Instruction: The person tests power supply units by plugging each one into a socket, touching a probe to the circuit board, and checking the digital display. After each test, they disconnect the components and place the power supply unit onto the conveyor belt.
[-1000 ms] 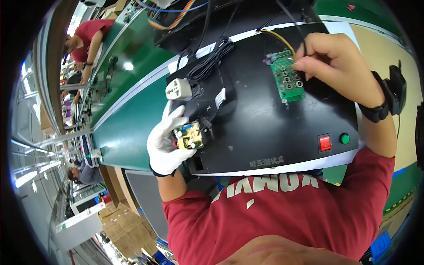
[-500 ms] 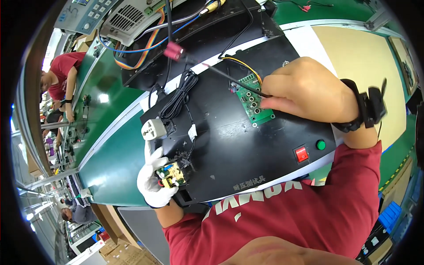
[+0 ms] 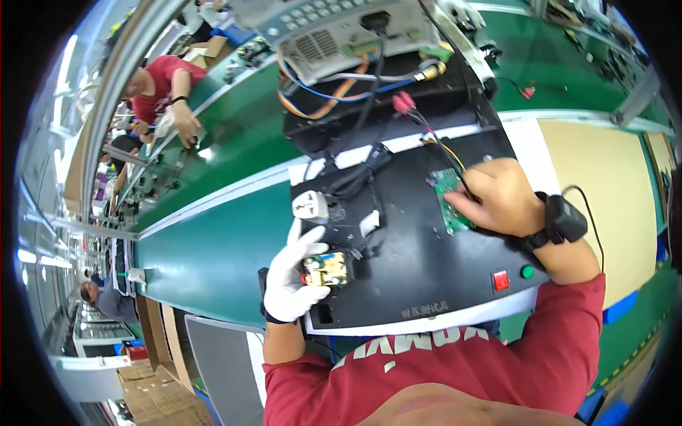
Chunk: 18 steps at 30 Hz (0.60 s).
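Note:
My left hand (image 3: 290, 281), in a white glove, grips a small power supply circuit board (image 3: 328, 268) by its edge, low over the left end of a black test box (image 3: 405, 259). My bare right hand (image 3: 499, 199) is pinched on a thin black lead (image 3: 439, 143), above a green circuit board (image 3: 449, 200) on the box. That lead runs up to a red-sleeved connector (image 3: 404, 104) at the far side. The right fingers partly cover the green board, and its far details are hidden.
A white socket (image 3: 310, 206) and bundled black cable (image 3: 359, 176) lie at the box's left. A red switch (image 3: 501, 280) and green button (image 3: 526, 271) sit near its right front. Behind stands a grey instrument (image 3: 341, 44) with wires. A co-worker (image 3: 167, 92) works at far left.
The view has shifted, so the bench appears farther right. My right hand stays at the green board with the lead; the red connector has swung away. The left hand still holds its board.

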Available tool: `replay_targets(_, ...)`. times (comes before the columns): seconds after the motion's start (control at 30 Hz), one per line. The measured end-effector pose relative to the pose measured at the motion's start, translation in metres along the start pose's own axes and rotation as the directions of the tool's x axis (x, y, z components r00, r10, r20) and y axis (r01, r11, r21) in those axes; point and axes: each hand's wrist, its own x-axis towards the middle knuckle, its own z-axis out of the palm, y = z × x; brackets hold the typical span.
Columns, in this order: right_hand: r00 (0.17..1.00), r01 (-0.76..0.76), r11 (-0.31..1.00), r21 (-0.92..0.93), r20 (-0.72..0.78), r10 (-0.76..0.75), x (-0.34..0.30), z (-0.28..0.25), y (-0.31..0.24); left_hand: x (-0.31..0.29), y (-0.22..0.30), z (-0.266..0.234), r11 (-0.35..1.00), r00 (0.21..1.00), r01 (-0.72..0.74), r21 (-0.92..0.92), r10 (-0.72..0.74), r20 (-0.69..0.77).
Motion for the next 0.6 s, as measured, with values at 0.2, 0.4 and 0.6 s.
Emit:
replay_targets(0.2,0.999,0.04,0.998,0.047,-0.008,-0.04,-0.0034,-0.0015,0.0001,0.0011,0.0025,0.0015,0.994,0.998,-0.059,-0.088,0.059,-0.002)
replay_targets(0.4,1.0,-0.019,0.999,0.026,0.004,0.019,-0.0015,-0.002,-0.0042,0.0038,0.0007,-0.0044,0.991,0.989,-0.136,0.01,0.135,0.062)
replay_targets(0.6,0.999,-0.034,0.999,0.029,0.021,0.033,-0.0019,-0.001,-0.0023,0.0051,-0.0033,-0.0021,0.971,0.97,-0.238,-0.007,0.239,0.038)
